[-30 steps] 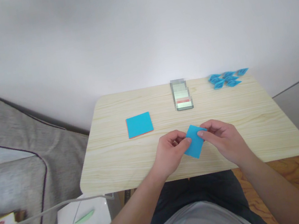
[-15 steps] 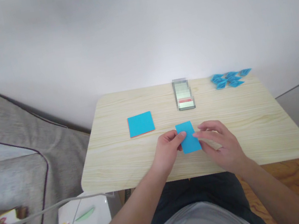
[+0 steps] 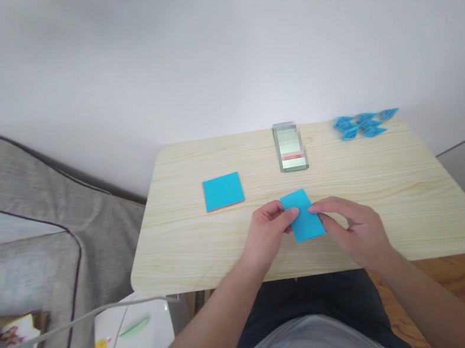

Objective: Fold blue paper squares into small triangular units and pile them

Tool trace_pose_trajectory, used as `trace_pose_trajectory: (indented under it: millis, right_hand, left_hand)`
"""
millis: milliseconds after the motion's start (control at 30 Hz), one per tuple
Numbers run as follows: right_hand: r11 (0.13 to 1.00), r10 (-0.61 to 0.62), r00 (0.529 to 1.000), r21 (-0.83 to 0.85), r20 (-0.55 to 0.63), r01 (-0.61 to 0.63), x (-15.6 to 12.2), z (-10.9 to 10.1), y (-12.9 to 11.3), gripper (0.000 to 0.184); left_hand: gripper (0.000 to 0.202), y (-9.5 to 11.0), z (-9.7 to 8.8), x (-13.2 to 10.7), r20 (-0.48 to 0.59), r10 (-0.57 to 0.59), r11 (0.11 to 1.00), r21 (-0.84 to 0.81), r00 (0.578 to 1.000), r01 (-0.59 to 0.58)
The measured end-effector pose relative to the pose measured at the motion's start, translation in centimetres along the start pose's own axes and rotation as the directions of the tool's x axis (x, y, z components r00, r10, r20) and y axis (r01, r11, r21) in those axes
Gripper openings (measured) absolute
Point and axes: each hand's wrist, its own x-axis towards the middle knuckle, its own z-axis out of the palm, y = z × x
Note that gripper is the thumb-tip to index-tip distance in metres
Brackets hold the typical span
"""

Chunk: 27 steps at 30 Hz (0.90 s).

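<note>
A folded blue paper (image 3: 303,216) lies flat on the light wooden table (image 3: 398,193), a narrow rectangle pointing away from me. My left hand (image 3: 266,234) pinches its left edge with thumb and fingers curled. My right hand (image 3: 354,227) presses on its right edge with the index finger stretched across and the thumb below it. Both forearms reach in from the bottom of the view.
A stack of blue square sheets (image 3: 223,191) lies to the left on the table. A phone (image 3: 290,146) lies at the far edge, and several small folded blue pieces (image 3: 364,123) sit at the far right corner. A grey sofa (image 3: 22,235) stands at left.
The blue paper, first held tilted between both hands, has been laid flat on the table. My right index finger has slid onto its right edge.
</note>
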Motion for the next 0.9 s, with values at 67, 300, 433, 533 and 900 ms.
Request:
trace_pose_trajectory:
  millis: [67, 300, 433, 533, 900]
  right_hand:
    - [0.982, 0.138, 0.99, 0.126, 0.012, -0.139, 0.0, 0.1, 0.0, 0.022]
    - [1.0, 0.018, 0.998, -0.015, -0.052, -0.019, 0.8, 0.3, 0.6, 0.019]
    - [0.939, -0.233, 0.972, -0.256, 0.025, 0.232, 0.3, 0.5, 2.1, 0.024]
    - [0.89, -0.304, 0.946, -0.321, 0.111, 0.323, -0.8, 0.8, 3.6, 0.027]
    - [0.915, -0.086, 0.977, -0.372, 0.196, 0.155, -1.0, 0.7, 4.1, 0.012]
  left_hand:
    - [0.029, 0.0, 0.2, -0.1, -0.068, 0.109, 0.988, 0.12, 0.992, -0.1]
    - [0.016, -0.1, -0.4, -1.4, 0.138, 0.694, 0.382, 0.761, 0.706, -0.524]
    - [0.024, -1.1, -1.6, -2.1, 0.325, 0.624, 0.104, 0.867, 0.711, -0.487]
    - [0.023, -1.8, -2.2, -2.5, 0.388, 0.503, 0.048, 0.88, 0.772, -0.473]
    - [0.015, -2.0, -2.3, -2.2, 0.312, 0.441, 0.14, 0.902, 0.841, -0.408]
